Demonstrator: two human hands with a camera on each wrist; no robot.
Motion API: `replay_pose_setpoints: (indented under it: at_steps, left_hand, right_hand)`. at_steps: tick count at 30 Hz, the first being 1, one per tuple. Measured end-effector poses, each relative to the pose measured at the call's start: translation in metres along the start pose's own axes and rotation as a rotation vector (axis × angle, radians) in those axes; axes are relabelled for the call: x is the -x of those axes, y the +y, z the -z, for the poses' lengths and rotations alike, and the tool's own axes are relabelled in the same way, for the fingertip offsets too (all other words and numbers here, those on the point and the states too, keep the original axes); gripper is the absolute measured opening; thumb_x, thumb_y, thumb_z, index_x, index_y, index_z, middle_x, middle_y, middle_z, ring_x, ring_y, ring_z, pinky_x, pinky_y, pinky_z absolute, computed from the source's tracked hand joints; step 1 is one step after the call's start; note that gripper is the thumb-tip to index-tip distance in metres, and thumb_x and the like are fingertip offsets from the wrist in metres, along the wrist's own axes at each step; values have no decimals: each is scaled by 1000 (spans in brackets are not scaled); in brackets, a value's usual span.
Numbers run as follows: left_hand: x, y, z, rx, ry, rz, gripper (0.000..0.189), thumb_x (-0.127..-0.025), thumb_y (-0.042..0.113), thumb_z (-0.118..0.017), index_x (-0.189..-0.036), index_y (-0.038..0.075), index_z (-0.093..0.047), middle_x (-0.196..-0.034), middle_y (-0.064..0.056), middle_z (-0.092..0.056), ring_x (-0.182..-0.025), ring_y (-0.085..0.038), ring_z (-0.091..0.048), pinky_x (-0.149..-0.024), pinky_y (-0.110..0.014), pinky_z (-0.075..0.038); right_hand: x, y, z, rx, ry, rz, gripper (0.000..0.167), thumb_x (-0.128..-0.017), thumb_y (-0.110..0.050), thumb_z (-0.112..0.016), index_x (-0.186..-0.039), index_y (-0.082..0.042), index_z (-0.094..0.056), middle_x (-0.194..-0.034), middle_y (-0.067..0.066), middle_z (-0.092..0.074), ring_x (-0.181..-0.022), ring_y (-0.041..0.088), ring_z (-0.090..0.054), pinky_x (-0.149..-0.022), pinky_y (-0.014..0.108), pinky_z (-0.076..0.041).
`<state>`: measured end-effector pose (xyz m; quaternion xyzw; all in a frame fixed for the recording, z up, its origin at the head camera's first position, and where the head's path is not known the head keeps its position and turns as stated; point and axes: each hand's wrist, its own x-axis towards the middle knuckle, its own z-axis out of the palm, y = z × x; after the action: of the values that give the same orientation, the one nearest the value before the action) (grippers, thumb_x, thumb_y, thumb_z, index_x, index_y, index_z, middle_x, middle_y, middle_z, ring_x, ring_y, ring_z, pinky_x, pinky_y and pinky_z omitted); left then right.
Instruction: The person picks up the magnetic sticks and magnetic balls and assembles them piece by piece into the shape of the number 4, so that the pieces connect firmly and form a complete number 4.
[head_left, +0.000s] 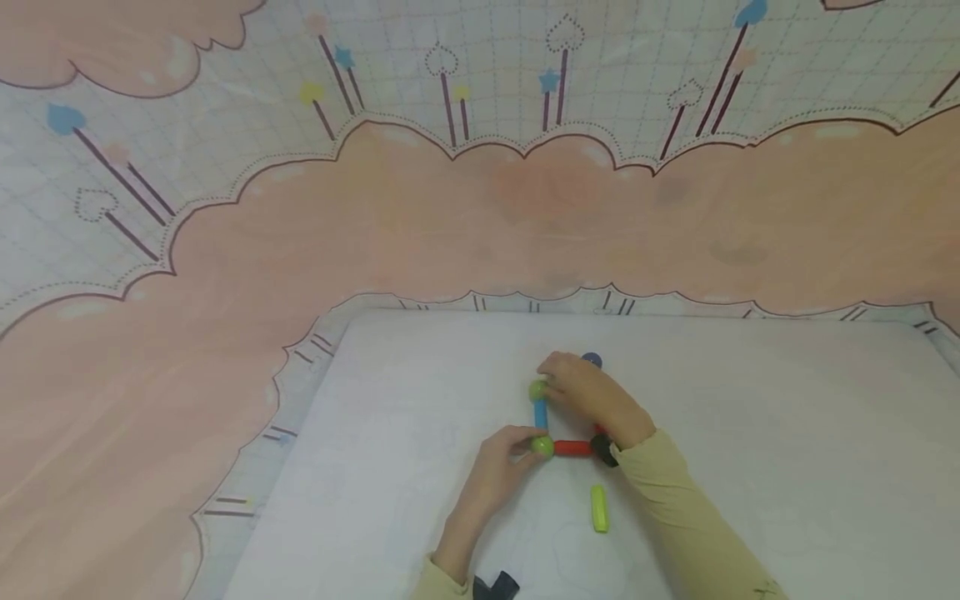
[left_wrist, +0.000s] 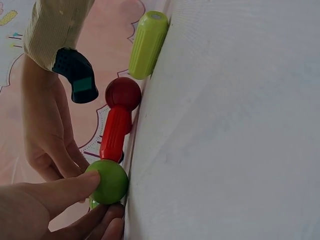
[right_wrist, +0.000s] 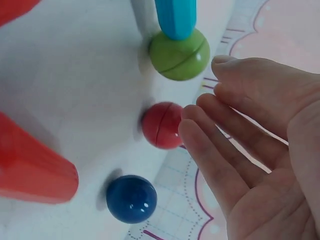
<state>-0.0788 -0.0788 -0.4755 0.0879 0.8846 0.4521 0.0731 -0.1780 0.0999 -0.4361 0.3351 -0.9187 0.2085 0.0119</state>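
Note:
My left hand (head_left: 497, 465) pinches a green ball (left_wrist: 111, 182) between thumb and fingers at the corner where a blue rod (head_left: 541, 415) and a red rod (head_left: 573, 449) meet. A second green ball (right_wrist: 180, 55) sits on the blue rod's far end. Beside it is my right hand (right_wrist: 265, 145), fingers loosely extended and nothing gripped. Its fingertips are right at a loose red ball (right_wrist: 162, 125), which the hand hides in the head view. Another red ball (left_wrist: 123, 94) caps the red rod's other end, and the right wrist covers it in the head view.
A dark blue ball (head_left: 592, 360) lies just beyond the right hand. Another red rod (right_wrist: 35, 165) shows under the right wrist. A yellow-green rod (head_left: 600, 508) lies nearer the front of the white table (head_left: 360, 467). Patterned cloth (head_left: 525, 225) borders the table.

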Motion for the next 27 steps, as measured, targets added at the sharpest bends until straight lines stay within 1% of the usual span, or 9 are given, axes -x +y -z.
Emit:
replay_pose_setpoints:
  at_steps: [4, 7, 11, 13, 17, 21, 25, 27]
  left_hand:
    - [2, 2, -1, -32, 14, -1, 32, -93, 24, -69, -124, 19, -68, -121, 0, -68, -113, -20, -64, -96, -39, -53]
    - [4, 5, 0, -45, 35, 6, 33, -93, 24, -69, -125, 18, -66, -122, -1, -67, -113, -21, -63, -96, -41, -53]
    - [5, 9, 0, -30, 74, 8, 34, -93, 22, -70, -126, 16, -64, -124, -3, -66, -116, -23, -62, -98, -44, -51]
    - [5, 11, 0, -22, 85, 9, 34, -92, 21, -70, -125, 16, -64, -124, -2, -66, -118, -23, -61, -99, -43, -51]
    - [4, 17, -1, -4, 94, 15, 32, -92, 20, -70, -123, 19, -65, -121, 1, -66, -116, -19, -61, -99, -40, -52]
    - [3, 22, -3, 9, 99, 20, 31, -92, 17, -70, -122, 22, -66, -118, 3, -67, -114, -17, -61, -97, -39, -52]
    - [2, 25, -7, -2, 103, 15, 29, -93, 17, -69, -121, 23, -67, -120, 3, -67, -116, -19, -61, -98, -40, -53]
    - [2, 26, -8, -9, 104, 9, 29, -93, 16, -69, -121, 23, -67, -120, 3, -67, -117, -19, -61, -98, -40, -52]
  right_hand:
    - [3, 0, 6, -15, -8, -18, 25, -92, -10, -69, -113, 5, -68, -109, 16, -68, -106, 31, -64, -97, 44, -52]
    - [6, 1, 9, -19, -3, -36, 25, -92, -8, -68, -115, 4, -68, -113, 15, -67, -110, 31, -63, -99, 44, -51]
    - [8, 3, 13, -9, 3, -62, 24, -92, -2, -64, -115, 2, -69, -116, 13, -67, -114, 29, -61, -102, 44, -49]
    - [10, 5, 15, -9, 3, -77, 23, -92, -2, -65, -115, 0, -70, -116, 12, -67, -114, 28, -61, -102, 43, -49]
    - [12, 9, 18, 2, 14, -91, 23, -92, -6, -68, -115, -2, -70, -114, 11, -68, -111, 27, -62, -100, 43, -51]
    - [16, 14, 21, -18, 24, -142, 28, -91, -8, -71, -118, -2, -68, -118, 13, -67, -113, 29, -61, -102, 45, -50]
    - [21, 18, 22, -30, 32, -207, 32, -90, -8, -71, -121, -1, -66, -122, 15, -65, -117, 31, -60, -104, 47, -48]
    - [23, 21, 22, -22, 30, -225, 33, -90, -9, -71, -122, -1, -65, -123, 15, -65, -118, 31, -59, -105, 47, -48]
